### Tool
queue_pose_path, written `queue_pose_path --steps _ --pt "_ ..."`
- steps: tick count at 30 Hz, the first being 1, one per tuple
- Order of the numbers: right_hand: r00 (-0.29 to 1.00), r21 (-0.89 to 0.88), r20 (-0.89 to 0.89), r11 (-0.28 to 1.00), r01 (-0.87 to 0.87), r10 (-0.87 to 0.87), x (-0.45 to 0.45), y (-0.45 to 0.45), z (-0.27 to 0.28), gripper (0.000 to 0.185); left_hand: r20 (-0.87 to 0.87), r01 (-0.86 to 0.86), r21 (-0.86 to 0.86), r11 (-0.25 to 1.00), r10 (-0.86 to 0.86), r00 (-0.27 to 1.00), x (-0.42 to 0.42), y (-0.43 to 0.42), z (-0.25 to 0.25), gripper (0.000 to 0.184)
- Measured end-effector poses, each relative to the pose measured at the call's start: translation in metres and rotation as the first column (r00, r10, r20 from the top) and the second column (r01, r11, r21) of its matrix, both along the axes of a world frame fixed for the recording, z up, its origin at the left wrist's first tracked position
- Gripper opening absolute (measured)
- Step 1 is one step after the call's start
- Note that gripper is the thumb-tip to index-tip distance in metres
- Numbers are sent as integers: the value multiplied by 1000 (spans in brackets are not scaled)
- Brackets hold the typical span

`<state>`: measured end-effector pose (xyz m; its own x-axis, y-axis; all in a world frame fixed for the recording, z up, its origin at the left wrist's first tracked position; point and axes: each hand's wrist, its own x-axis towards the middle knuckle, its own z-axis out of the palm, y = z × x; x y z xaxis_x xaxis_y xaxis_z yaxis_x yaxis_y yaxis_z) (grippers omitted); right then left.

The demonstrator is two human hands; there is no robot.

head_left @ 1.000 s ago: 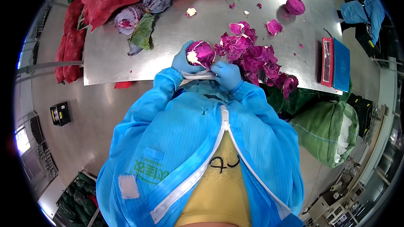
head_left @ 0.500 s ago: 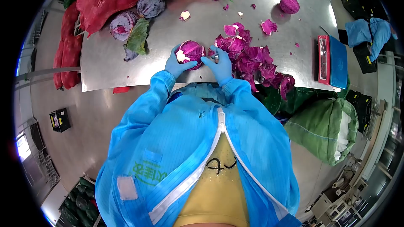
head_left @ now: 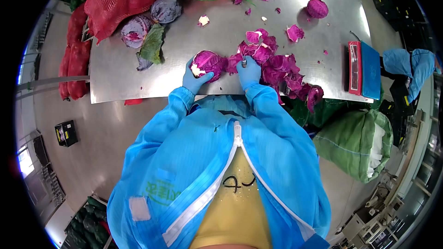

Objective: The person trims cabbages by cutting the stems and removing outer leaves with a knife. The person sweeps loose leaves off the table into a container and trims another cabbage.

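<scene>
A purple cabbage (head_left: pixel 210 63) with a pale cut patch rests on the metal table (head_left: pixel 194 32). My left hand (head_left: pixel 194 79), in a blue glove, is wrapped round its left and near side. My right hand (head_left: pixel 249 72), also gloved, is closed at the near edge of the pile of purple leaves (head_left: pixel 281 67). A small metallic object (head_left: pixel 244 63) shows at its fingers, too small to make out clearly. Loose leaf pieces lie between the cabbage and my right hand.
A red mesh sack (head_left: pixel 134 0), two cabbages (head_left: pixel 136 31) and a green leaf (head_left: pixel 152 44) are at the upper left. Another cabbage (head_left: pixel 317 8) sits upper right. A blue-and-red object (head_left: pixel 369 70) lies at the right edge. A person's blue sleeve (head_left: pixel 422 71) shows far right.
My right hand has moved from the cabbage's near side rightward to the leaves, and its fingers have closed. My left hand still holds the cabbage. The blue sleeve at far right has moved down.
</scene>
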<state>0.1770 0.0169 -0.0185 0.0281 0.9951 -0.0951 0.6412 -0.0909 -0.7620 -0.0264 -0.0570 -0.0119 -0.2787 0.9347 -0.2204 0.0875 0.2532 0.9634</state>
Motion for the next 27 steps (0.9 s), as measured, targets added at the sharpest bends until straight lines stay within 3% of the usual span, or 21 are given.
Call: queue_pose_path --steps 2,4,5,7,9,12,14,21,23,25,27 --pt "995 -52 -96 999 13 -18 -2 -4 19 41 20 21 11 1000 -22 1000 0 -4 -1 93" --pt "996 322 -73 946 -24 50 -8 -2 33 64 7 7 16 1000 -7 1000 0 -3 -7 94" --pt "996 321 -75 947 -21 48 -12 -4 41 64 5 9 14 1000 -9 1000 -1 -5 -11 94" --pt "942 223 42 916 -333 332 -20 -9 61 80 51 28 83 996 -32 998 -3 -3 -14 94" --pt "884 109 64 877 -468 463 -28 -12 78 72 84 19 47 999 -23 996 -1 -3 -9 98" --pt "876 122 -33 872 -474 481 -32 -7 61 56 105 6 28 1000 -9 994 -2 -2 -12 101" --pt "872 273 -59 848 -455 486 -29 -7 55 42 75 11 41 999 -14 997 -5 -3 -18 101" --pt "933 338 -9 880 -335 359 -19 1 38 19 33 15 33 999 -16 999 -5 -3 -15 102" --pt "996 226 -90 974 22 -1 -12 12 19 14 7 33 31 999 -33 999 -4 -4 -11 103" --pt "996 132 -78 990 47 -37 -9 15 12 22 21 41 54 998 -42 999 -4 -5 -10 104" --pt "970 200 -242 979 40 10 -11 13 11 42 33 57 86 995 -61 998 -4 -7 -10 104"
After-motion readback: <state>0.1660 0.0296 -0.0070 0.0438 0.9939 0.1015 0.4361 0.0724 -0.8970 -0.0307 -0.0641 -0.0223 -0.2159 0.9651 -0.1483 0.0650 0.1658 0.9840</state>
